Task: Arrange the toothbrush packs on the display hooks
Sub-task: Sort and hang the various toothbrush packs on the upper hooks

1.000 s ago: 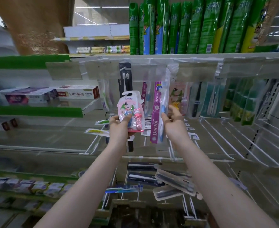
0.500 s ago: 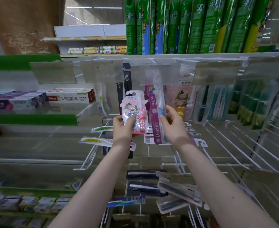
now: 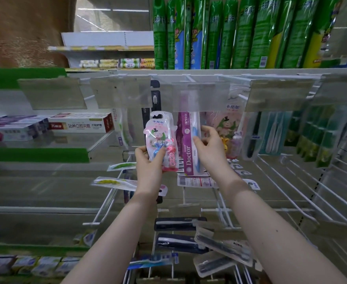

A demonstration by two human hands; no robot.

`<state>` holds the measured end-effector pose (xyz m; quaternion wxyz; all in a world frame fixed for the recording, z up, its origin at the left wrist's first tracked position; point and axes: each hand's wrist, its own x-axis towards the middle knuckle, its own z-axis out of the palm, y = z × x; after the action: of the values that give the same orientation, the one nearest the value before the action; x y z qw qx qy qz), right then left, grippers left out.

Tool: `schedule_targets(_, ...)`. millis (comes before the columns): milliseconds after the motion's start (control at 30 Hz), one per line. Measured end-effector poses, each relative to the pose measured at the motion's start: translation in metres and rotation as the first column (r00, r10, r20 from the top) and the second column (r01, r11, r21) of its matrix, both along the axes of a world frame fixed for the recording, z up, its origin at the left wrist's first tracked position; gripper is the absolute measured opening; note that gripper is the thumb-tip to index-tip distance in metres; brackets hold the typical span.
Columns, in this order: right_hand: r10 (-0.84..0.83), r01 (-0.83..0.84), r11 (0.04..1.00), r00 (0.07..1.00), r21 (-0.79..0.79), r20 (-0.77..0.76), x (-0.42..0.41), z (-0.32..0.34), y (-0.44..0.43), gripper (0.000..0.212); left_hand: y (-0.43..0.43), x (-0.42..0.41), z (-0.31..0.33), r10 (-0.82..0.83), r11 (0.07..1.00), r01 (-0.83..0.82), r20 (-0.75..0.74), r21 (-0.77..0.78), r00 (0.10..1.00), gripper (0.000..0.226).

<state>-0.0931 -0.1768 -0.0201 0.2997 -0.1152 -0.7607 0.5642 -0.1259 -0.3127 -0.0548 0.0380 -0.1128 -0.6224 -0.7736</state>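
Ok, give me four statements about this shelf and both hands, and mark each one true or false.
1. The left hand holds a pink toothbrush pack. True.
2. The right hand is empty. False: it grips the purple Doctor pack.
3. A row of green cans stands on the top shelf. True.
4. The toothpaste boxes sit to the right of both hands. False: they sit to the left of them.

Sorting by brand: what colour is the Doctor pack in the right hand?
Doctor pack: magenta-purple, white lettering; head view.
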Motion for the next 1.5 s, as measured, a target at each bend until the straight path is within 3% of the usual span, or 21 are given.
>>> schedule_targets(500,-0.003,0.0,0.999,0.998,0.044,0.063,0.006,-0.012,0.0,0.049,0.002,0.007,-0.003,0.042,0.999,-0.041,0.035,-0.026,0.999,0.02)
schedule_targets(1033,0.233,-0.231,0.972,0.965,-0.033,0.124,0.049,-0.024,-0.029,0.043,-0.005,0.052,-0.015,0.125,0.985,-0.132,0.063,0.114,0.99,0.019)
schedule_targets(1233,0.323,-0.298,0.936,0.939,-0.185,0.12,0.075,-0.025,-0.032,0.036,-0.007,0.085,-0.022,0.089,0.991,-0.088,-0.012,0.104,0.996,0.022)
schedule_targets(1500,0.292,-0.275,0.948,0.952,-0.163,0.095,0.108,-0.037,-0.017,0.036,0.008,0.116,-0.027,0.009,0.997,-0.008,-0.01,0.074,1.0,0.023)
